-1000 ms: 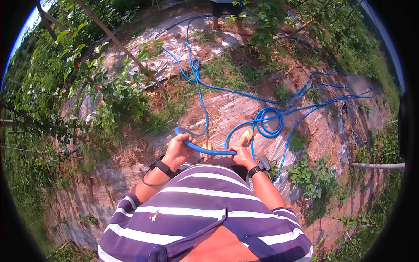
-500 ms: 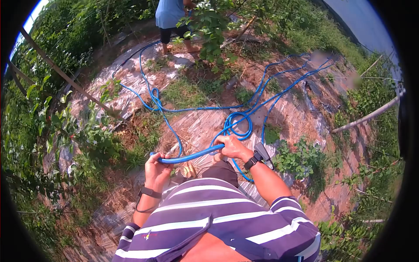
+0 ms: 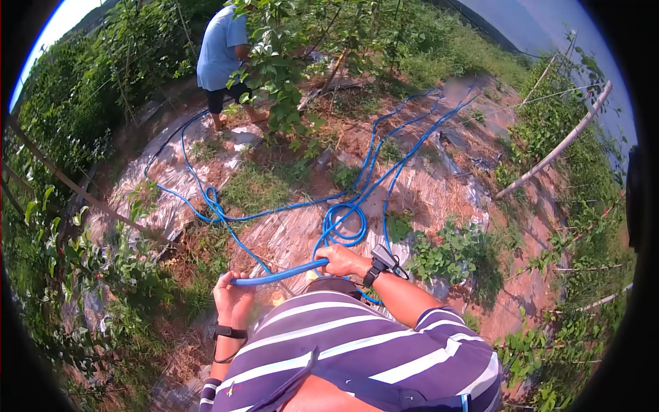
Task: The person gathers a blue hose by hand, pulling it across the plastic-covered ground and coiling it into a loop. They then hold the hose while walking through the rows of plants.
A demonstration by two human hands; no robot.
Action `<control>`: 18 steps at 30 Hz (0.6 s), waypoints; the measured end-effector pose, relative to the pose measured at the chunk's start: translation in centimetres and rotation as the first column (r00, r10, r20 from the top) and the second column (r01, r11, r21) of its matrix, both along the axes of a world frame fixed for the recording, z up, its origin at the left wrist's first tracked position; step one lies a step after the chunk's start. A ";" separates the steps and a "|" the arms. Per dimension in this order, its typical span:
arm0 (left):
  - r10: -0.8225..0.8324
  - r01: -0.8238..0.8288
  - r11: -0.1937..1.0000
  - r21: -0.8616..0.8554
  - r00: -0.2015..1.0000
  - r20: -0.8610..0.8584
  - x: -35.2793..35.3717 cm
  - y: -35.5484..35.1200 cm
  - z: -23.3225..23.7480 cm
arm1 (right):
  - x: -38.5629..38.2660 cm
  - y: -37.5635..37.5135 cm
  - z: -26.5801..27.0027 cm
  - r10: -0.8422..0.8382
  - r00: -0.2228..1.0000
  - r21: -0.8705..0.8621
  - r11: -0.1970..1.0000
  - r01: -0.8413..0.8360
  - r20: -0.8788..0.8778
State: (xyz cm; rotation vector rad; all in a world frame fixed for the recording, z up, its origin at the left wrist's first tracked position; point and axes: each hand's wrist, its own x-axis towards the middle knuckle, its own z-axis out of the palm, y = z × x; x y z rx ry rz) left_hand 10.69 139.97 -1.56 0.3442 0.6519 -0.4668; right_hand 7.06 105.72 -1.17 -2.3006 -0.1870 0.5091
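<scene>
A length of blue hose (image 3: 280, 276) spans between my two hands in front of my striped shirt. My left hand (image 3: 232, 300) is closed around the hose at the left. Farther right, my right hand (image 3: 340, 261) grips the same hose, its fingers wrapped over the top. Just beyond my right hand lies a loose coil of blue hose (image 3: 362, 226) on the ground. More hose trails off to the left, where it forms a small tangle, and away to the upper right. Each wrist wears a black band, and a grey device (image 3: 386, 257) sits by the right one.
A person in a blue shirt (image 3: 223, 51) stands at the upper left beside a leafy plant (image 3: 280, 89). Wooden poles, one at the right (image 3: 559, 147), lean over the ground. Low weeds (image 3: 456, 255) grow at the right, and dense foliage lines both sides.
The view has tilted up and shifted, so the person and the ground hose appear lower and farther left. Both hands still hold the hose in much the same pose.
</scene>
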 end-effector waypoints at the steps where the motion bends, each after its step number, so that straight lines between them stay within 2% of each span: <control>1: 0.002 -0.002 1.000 0.026 1.000 0.003 0.1 0.0 0.2 | 0.2 0.0 -0.7 -0.019 0.998 0.031 0.999 0.021 -0.057; 4: 0.013 -0.009 0.998 0.057 0.998 -0.067 0.6 -2.1 1.5 | 0.9 -1.4 -2.2 0.039 0.999 0.034 0.999 -0.038 -0.030; 5: 0.030 -0.023 0.997 0.079 0.995 -0.092 0.7 -3.3 2.9 | 1.1 -1.9 -2.2 0.008 1.000 -0.005 1.000 -0.009 -0.011; 6: 0.045 -0.038 0.997 0.067 0.993 -0.106 1.0 -4.0 2.2 | 1.6 -2.5 -1.2 -0.022 0.995 0.046 0.999 0.026 -0.096; 7: 0.045 -0.037 0.997 0.070 0.991 -0.123 1.3 -4.9 2.9 | 2.2 -3.0 -0.5 -0.020 0.995 0.026 0.999 0.022 -0.093; 14: -0.050 0.058 0.993 0.102 0.996 -0.074 3.5 -8.3 2.2 | 4.0 -6.5 -4.1 0.022 0.995 -0.028 0.999 -0.025 -0.098; 18: -0.063 0.067 0.994 0.081 0.997 -0.051 3.8 -9.0 1.2 | 4.7 -7.1 -5.5 0.039 0.982 -0.030 0.999 -0.045 -0.187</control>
